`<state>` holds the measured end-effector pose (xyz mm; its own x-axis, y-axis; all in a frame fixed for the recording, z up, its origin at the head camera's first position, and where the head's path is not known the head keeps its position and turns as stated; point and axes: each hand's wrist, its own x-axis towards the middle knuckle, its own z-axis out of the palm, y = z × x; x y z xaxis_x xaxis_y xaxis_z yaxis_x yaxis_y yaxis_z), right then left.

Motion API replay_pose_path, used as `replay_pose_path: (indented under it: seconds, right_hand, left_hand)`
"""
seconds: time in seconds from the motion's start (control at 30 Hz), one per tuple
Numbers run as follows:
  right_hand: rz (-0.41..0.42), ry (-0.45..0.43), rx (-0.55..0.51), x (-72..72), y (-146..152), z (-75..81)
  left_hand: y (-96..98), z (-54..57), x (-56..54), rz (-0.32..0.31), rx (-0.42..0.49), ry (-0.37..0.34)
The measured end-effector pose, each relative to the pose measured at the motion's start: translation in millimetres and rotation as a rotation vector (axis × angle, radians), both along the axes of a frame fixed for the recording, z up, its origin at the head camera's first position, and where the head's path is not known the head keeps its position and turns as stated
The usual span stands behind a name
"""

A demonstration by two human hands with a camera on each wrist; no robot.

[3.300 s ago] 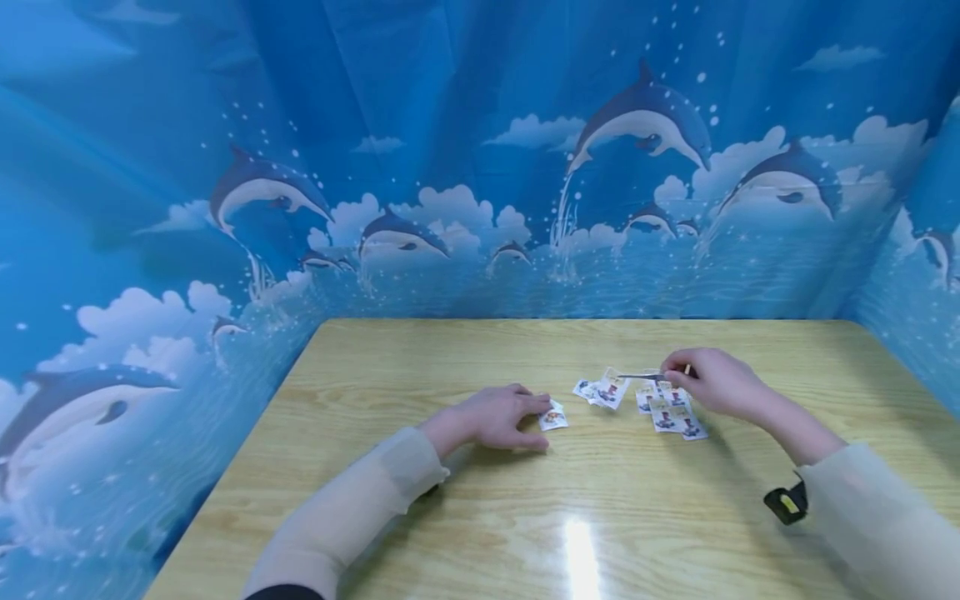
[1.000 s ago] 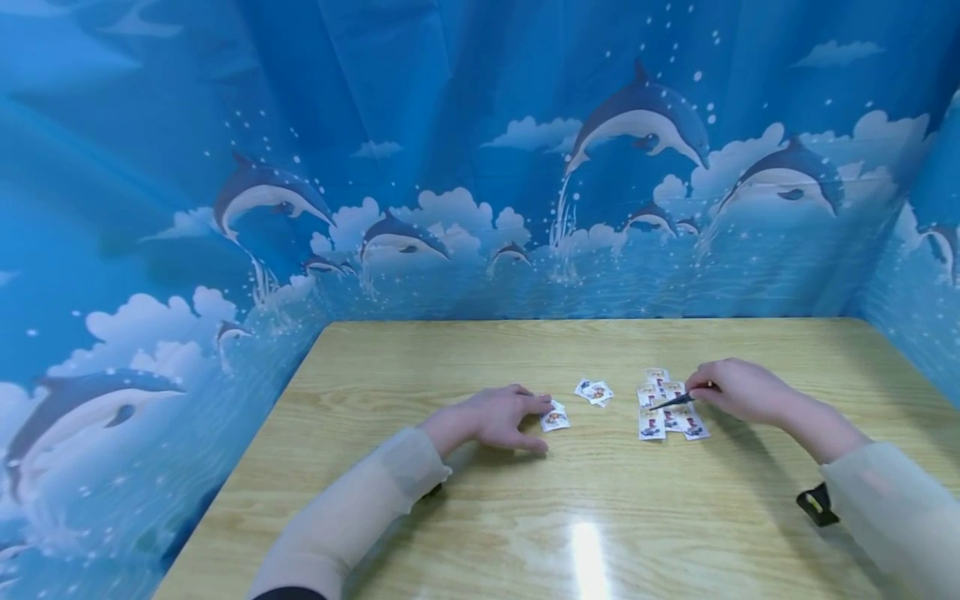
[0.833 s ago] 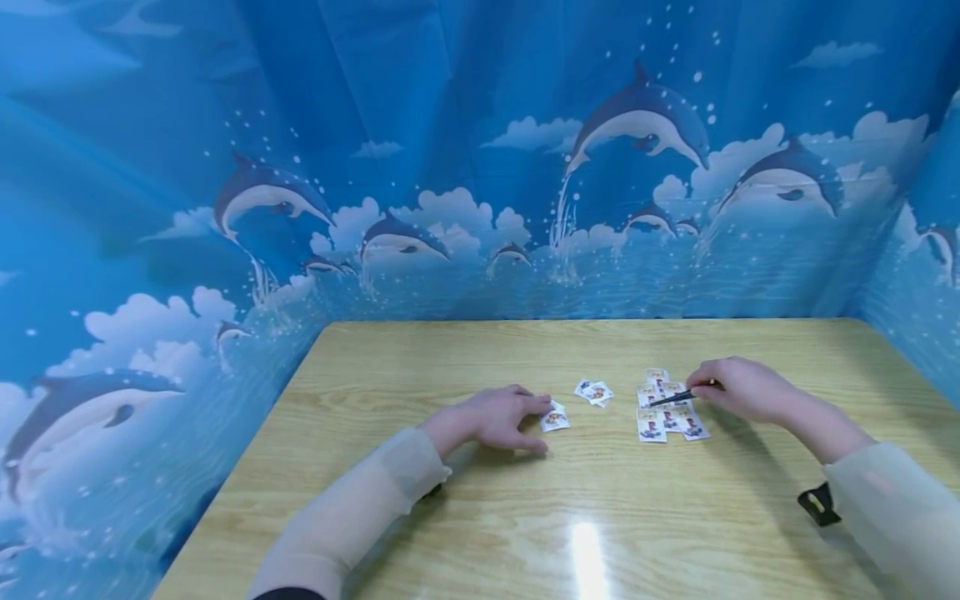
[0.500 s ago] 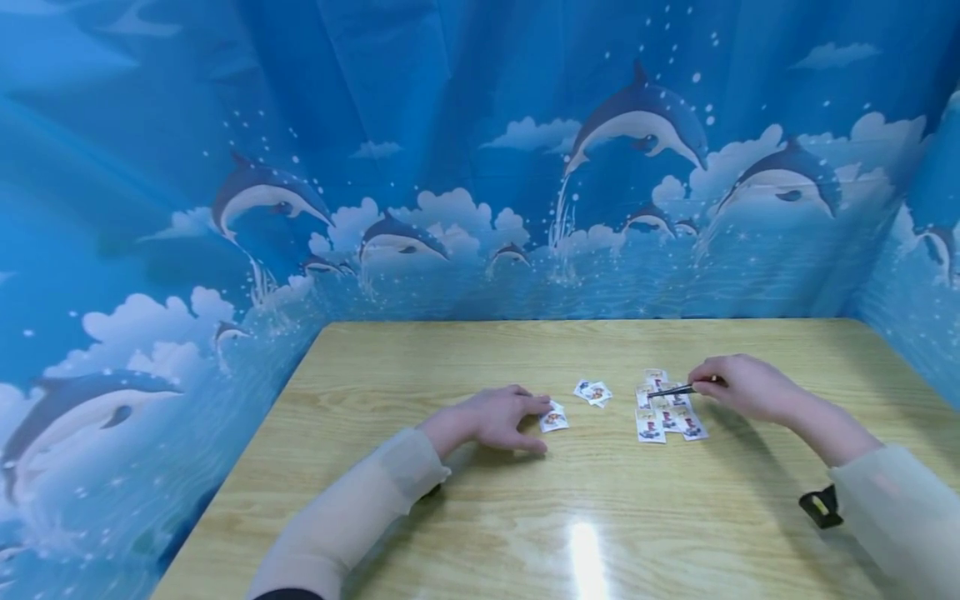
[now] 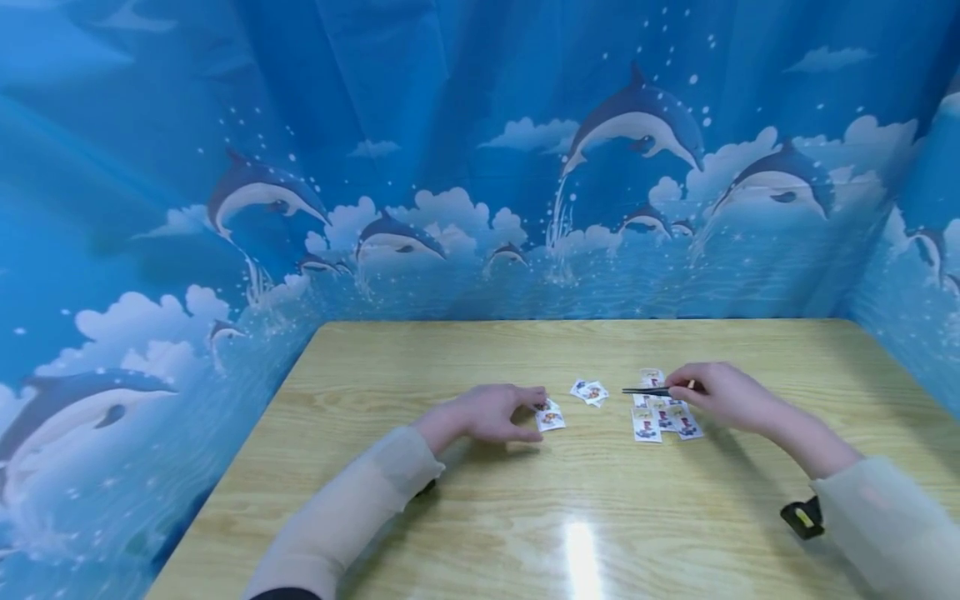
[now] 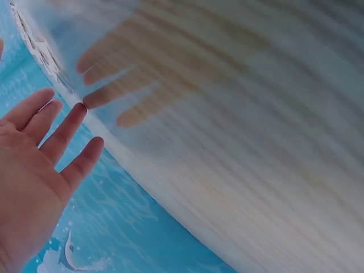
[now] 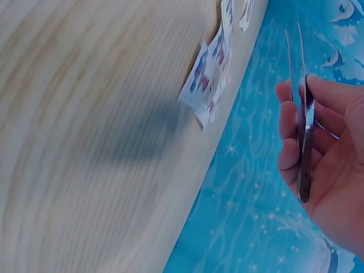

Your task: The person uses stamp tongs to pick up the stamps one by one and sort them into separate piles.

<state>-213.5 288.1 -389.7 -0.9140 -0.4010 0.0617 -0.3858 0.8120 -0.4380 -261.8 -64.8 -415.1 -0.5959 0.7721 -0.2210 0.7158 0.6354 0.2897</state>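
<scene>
Dark metal tweezers (image 5: 636, 391) are gripped between the thumb and fingers of my right hand (image 5: 723, 398). They point left above the right-hand group of small printed paper pieces (image 5: 647, 427), which lie partly overlapping. In the right wrist view the tips of the tweezers (image 7: 306, 136) stand apart with nothing between them. My left hand (image 5: 495, 414) has its fingertips at the left pile of similar paper pieces (image 5: 551, 418), the thumb spread away from them. The left wrist view shows that hand (image 6: 34, 165) with fingers extended and spread, close over the tabletop.
A middle pile of printed paper pieces (image 5: 591, 392) lies between the hands. All of it rests on a wood-grain table (image 5: 420, 350), bordered behind and at the sides by a blue dolphin curtain (image 5: 450, 150). A light reflection shines on the near tabletop.
A paper piece held in the tweezers earlier now lies at the right group's lower left. The right hand has since lifted the tweezers and shifted left. The left hand has moved slightly left.
</scene>
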Motion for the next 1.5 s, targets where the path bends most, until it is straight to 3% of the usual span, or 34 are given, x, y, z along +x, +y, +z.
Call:
replay_pose_path:
  seconds: [0.17, 0.43, 0.6, 0.83, 1.03, 1.27, 1.5]
  right_hand:
    - [0.005, -0.047, -0.006, -1.1, -15, -1.1]
    - [0.015, -0.048, 0.028, -6.0, -31, -2.1]
    - [0.003, -0.036, 0.079, -10.8, -33, -4.2]
    - [-0.056, -0.105, 0.094, -12.6, -31, -2.5]
    - [-0.069, -0.081, 0.111, -14.8, -31, -2.9]
    - [-0.055, -0.043, 0.127, -22.4, -33, -6.2]
    - [-0.055, -0.041, 0.148, -27.2, -34, -5.8]
  left_hand:
    - [-8.8, 1.4, 0.6, -0.001, 0.004, 0.009]
    - [-12.9, -0.9, 4.6, -0.01, -0.034, 0.045]
    - [-12.2, -0.5, 5.5, -0.015, -0.044, 0.067]
    - [-10.8, -3.5, 6.3, -0.035, -0.088, 0.095]
    - [-9.1, -2.9, 5.4, -0.015, -0.103, 0.107]
    - [-1.8, 1.1, -2.4, 0.017, -0.049, 0.099]
    - [22.9, -0.2, -4.3, -0.033, -0.075, 0.1]
